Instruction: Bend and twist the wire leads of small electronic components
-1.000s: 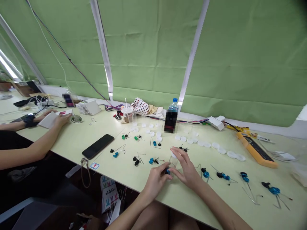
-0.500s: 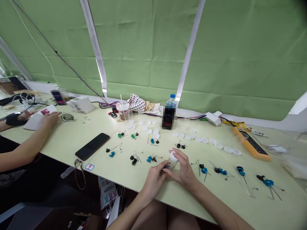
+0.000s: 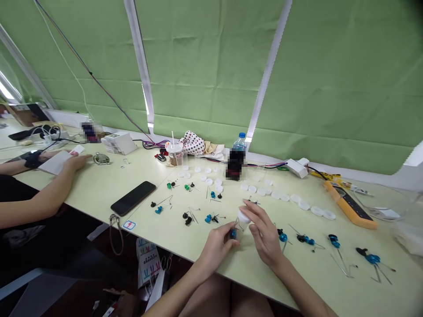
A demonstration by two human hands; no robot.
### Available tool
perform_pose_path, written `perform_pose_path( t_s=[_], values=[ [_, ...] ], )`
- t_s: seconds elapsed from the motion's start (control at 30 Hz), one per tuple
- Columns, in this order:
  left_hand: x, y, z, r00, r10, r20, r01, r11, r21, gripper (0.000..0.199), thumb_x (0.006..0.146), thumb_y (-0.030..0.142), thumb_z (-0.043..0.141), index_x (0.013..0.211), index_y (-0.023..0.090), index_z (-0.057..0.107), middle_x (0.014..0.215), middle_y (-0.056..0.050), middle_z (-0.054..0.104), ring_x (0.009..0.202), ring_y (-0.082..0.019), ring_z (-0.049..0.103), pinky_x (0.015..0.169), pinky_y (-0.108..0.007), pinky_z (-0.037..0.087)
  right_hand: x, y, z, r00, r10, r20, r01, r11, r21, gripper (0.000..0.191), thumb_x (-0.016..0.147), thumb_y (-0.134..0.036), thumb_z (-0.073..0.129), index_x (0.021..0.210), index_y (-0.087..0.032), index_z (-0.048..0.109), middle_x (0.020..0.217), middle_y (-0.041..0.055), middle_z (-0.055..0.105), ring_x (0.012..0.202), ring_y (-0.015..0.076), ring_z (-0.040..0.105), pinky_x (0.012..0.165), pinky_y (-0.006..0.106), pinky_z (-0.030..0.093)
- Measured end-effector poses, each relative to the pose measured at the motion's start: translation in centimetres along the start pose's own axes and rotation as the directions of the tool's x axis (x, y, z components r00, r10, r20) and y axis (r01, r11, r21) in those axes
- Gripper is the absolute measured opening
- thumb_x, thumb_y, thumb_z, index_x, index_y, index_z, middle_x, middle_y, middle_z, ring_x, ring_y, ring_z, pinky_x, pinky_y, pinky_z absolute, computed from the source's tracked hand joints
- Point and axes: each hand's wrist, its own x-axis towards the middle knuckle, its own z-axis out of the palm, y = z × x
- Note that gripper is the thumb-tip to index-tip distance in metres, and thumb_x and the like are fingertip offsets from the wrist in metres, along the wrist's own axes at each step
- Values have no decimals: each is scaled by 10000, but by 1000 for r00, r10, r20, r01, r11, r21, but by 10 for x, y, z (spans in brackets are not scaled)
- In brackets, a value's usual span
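My left hand (image 3: 216, 244) is closed around a small see-through container (image 3: 240, 235), which is tilted to the right. A blue part (image 3: 233, 234) and a bent metal wire show at it, partly hidden by my fingers. A round white cap (image 3: 243, 215) sits at its upper end. My right hand (image 3: 266, 233) has its fingertips curled over the cap, its thumb drawn in near the cap's lower side. Sets of blue and black parts with bent wires lie on both sides of my hands, such as a blue part (image 3: 372, 259) at right and another blue part (image 3: 208, 218) at left.
White caps (image 3: 284, 197) form a curved row behind my hands. A yellow meter (image 3: 350, 206) lies at right, a black phone (image 3: 133, 198) at left. A lidded cup (image 3: 175, 154) and a water bottle (image 3: 240, 141) stand behind. Another person's arm (image 3: 49, 200) is at far left.
My right thumb has come off the lower part of the container, and the right fingers now rest higher around the cap. The blue part shows more clearly. The view has shifted slightly left.
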Motion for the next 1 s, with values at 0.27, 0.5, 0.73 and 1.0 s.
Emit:
perform_pose_path(
  t_s=[0.27, 0.5, 0.73, 1.0],
  values=[
    [1, 1, -2, 999, -1, 40, -1, 1000, 30, 335, 733, 138, 543, 1060, 191, 596, 850, -23, 638, 727, -152, 539, 715, -258, 436, 2, -3, -3, 993, -102, 53, 107, 990, -95, 389, 933, -255, 407, 1318, -234, 456, 1238, 92, 562, 1138, 235, 531, 925, 397, 475],
    [-3, -8, 3, 995, 27, -97, -33, 998, -62, 597, 770, 186, 588, 1318, 238, 357, 1141, -81, 580, 1025, -212, 547, 893, -373, 434, 21, -4, -7, 965, 140, 220, -112, 984, -135, 366, 916, -315, 437, 1282, -306, 450, 1168, 81, 522, 844, 182, 638, 692, 312, 559],
    [-8, -10, 3, 965, 132, -226, -128, 991, 32, 439, 879, 287, 482, 1278, 205, 320, 1060, -88, 557, 991, -184, 520, 900, -384, 406, 118, 50, -17, 978, 207, 19, -199, 960, -195, 320, 856, -306, 493, 1173, -261, 492, 1136, 59, 559, 875, 205, 591, 780, 358, 484],
    [-8, -13, 3, 972, 121, -199, -117, 993, 30, 370, 897, 283, 444, 1248, 199, 363, 1032, -87, 567, 974, -186, 520, 896, -381, 400, 176, 112, 12, 935, 281, 215, -83, 765, -639, 267, 739, -352, 635, 951, -210, 554, 909, 76, 636, 957, 284, 527, 761, 374, 339]
  ],
)
